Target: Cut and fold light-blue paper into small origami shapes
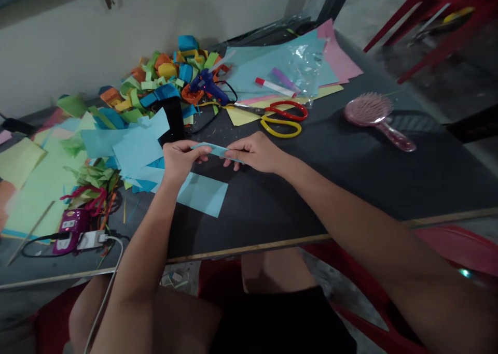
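Note:
A narrow strip of light blue paper [216, 149], which looks folded, is stretched between my two hands above the dark table. My left hand [179, 158] pinches its left end between thumb and fingers. Its right end is gripped by my right hand [251, 153]. Just below lies a flat light blue paper piece [206, 193]. More blue paper pieces [138, 149] are piled to the left of my left hand. Behind my right hand rest scissors [282, 118] with one red and one yellow handle.
Behind the hands are a blue glue gun [210, 86] and a heap of colourful paper loops [155, 79]. Markers [275, 87] lie on blue sheets [252, 64]. A pink hairbrush [377, 115] sits at right. A purple power adapter [72, 229] with cables is at left.

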Demonstrator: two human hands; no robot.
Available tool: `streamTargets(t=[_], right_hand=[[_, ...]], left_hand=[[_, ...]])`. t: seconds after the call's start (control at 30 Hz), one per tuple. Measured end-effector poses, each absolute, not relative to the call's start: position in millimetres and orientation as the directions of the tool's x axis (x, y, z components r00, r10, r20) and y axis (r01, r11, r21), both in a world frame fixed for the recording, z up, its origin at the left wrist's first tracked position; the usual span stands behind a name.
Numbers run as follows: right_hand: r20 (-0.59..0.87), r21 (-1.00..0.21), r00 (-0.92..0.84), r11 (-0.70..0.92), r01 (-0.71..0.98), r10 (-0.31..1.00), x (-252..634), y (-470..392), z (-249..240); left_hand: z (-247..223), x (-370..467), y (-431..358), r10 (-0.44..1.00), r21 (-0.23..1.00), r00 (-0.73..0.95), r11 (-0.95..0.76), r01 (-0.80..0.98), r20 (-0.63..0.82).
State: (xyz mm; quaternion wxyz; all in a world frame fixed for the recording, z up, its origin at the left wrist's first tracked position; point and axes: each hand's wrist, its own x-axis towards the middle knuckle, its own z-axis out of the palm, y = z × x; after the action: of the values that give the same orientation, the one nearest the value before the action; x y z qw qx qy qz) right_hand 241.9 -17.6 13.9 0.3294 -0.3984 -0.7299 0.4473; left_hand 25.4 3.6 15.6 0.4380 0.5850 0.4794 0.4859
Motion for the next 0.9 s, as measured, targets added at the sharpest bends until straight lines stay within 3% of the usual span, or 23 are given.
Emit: streamTargets(t=[0.27, 0.5, 0.67, 0.9], right_hand=[[0.113, -0.919, -0.487, 0.278, 0.280, 0.866, 243.0, -18.0, 12.4], [0.110, -0.935, -0.474, 0.253, 0.250, 0.874, 246.2, -16.7, 13.2], [0.099, -0.952, -0.468, 0.221, 0.212, 0.878, 244.2, -16.5, 11.4], [0.112, -0.971, -0.442, 0.192, 0.140, 0.890, 241.2, -17.0, 11.0]], left_hand=[[15.5, 24.8, 5.2, 0.985, 0.979, 0.082, -0.161, 0.127, 0.151], [15.7, 6.8, 14.5, 0.942, 0.981, 0.314, -0.159, 0.109, 0.118], [11.1, 9.9, 15.5, 0.957, 0.980, 0.217, -0.200, 0.024, 0.190], [5.5, 24.1, 13.7, 0.987, 0.989, 0.094, -0.123, -0.077, 0.130]])
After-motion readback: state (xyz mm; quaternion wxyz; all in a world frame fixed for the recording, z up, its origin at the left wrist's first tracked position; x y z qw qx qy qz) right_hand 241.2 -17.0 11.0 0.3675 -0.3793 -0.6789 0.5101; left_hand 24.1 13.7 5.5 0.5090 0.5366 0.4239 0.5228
